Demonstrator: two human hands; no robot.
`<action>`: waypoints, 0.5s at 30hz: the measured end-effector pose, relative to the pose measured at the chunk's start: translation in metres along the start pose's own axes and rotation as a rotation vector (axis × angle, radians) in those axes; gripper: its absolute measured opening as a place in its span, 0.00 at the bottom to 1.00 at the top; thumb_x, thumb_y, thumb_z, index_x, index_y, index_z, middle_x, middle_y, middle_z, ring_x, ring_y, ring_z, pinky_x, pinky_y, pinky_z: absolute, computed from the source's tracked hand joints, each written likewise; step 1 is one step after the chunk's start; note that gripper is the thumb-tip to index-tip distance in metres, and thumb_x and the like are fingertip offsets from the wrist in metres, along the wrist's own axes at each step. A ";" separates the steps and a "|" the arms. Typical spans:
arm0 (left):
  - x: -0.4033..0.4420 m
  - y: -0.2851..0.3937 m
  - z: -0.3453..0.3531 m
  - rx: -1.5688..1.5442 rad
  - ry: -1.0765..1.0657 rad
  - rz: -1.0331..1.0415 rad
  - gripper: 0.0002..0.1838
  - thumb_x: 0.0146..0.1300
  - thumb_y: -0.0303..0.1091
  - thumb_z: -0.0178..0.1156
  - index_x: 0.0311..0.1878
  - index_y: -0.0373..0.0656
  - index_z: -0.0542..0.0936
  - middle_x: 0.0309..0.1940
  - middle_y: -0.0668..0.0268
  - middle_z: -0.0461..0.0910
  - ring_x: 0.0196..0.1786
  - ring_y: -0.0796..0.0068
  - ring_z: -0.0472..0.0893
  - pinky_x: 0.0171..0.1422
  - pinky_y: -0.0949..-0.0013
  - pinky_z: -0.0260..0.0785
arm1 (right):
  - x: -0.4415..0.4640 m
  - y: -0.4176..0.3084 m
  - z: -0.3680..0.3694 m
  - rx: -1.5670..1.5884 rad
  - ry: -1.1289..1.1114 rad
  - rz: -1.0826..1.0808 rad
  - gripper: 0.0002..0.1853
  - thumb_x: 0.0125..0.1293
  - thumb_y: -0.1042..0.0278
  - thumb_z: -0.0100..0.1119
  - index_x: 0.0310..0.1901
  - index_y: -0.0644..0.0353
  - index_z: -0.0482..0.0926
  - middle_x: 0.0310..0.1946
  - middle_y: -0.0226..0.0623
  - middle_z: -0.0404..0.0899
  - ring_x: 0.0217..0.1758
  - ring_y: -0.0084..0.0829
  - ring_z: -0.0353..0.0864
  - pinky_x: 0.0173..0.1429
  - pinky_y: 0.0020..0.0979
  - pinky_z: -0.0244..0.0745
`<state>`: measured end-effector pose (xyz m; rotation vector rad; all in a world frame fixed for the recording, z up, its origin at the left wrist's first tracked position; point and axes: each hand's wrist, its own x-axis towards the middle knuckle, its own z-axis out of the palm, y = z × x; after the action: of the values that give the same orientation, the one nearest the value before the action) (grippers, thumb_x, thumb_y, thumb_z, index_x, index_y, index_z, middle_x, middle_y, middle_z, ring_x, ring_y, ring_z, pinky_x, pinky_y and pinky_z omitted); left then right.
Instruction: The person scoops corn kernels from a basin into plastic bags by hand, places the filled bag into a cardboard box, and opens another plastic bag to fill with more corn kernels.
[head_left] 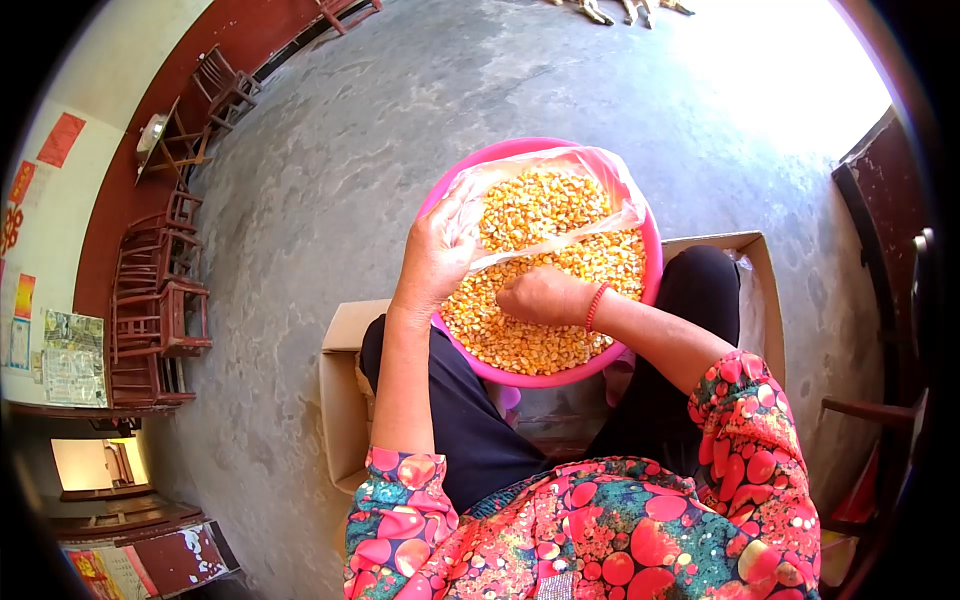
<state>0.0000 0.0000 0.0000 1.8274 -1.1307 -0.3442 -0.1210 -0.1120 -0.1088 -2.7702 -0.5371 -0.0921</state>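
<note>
A pink basin (653,262) full of yellow corn kernels (535,340) rests between my knees. Inside its far half lies a clear plastic bag (610,180), its mouth facing me and corn kernels in it. My left hand (440,250) grips the bag's left edge at the basin's rim, thumb against the plastic. In the loose kernels just below the bag's mouth is my right hand (545,296), fingers curled down and closed on corn; their tips are hidden. A red bead bracelet (597,307) circles the right wrist.
Cardboard boxes (345,325) stand beside both legs. Wooden chairs (160,270) line the left wall. Concrete floor (300,170) surrounds me, and an animal's legs (597,12) show at the far edge. Dark wooden furniture (885,415) is at the right.
</note>
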 end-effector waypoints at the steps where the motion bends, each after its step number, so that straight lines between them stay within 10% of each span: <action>1: 0.000 0.000 0.000 -0.009 -0.002 0.002 0.30 0.54 0.14 0.48 0.63 0.39 0.69 0.57 0.51 0.74 0.59 0.67 0.75 0.62 0.70 0.68 | 0.000 0.000 -0.002 0.015 0.027 -0.006 0.07 0.61 0.67 0.51 0.30 0.60 0.72 0.22 0.39 0.77 0.25 0.40 0.81 0.28 0.40 0.76; 9: 0.000 0.003 0.001 -0.029 -0.012 0.007 0.30 0.53 0.13 0.47 0.63 0.37 0.69 0.56 0.51 0.75 0.59 0.68 0.76 0.62 0.70 0.67 | 0.008 -0.010 -0.032 0.389 0.128 -0.044 0.09 0.62 0.67 0.53 0.28 0.62 0.73 0.21 0.44 0.75 0.27 0.42 0.80 0.34 0.40 0.74; 15: 0.001 0.000 0.006 -0.155 -0.013 -0.001 0.30 0.52 0.12 0.47 0.63 0.34 0.68 0.57 0.51 0.74 0.60 0.69 0.74 0.63 0.71 0.66 | 0.011 -0.008 -0.075 0.873 0.282 0.073 0.11 0.69 0.64 0.51 0.36 0.63 0.79 0.27 0.35 0.79 0.32 0.22 0.78 0.40 0.28 0.73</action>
<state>-0.0032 -0.0038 -0.0033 1.6920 -1.0819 -0.4329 -0.1142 -0.1247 -0.0340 -1.8802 -0.2954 -0.1780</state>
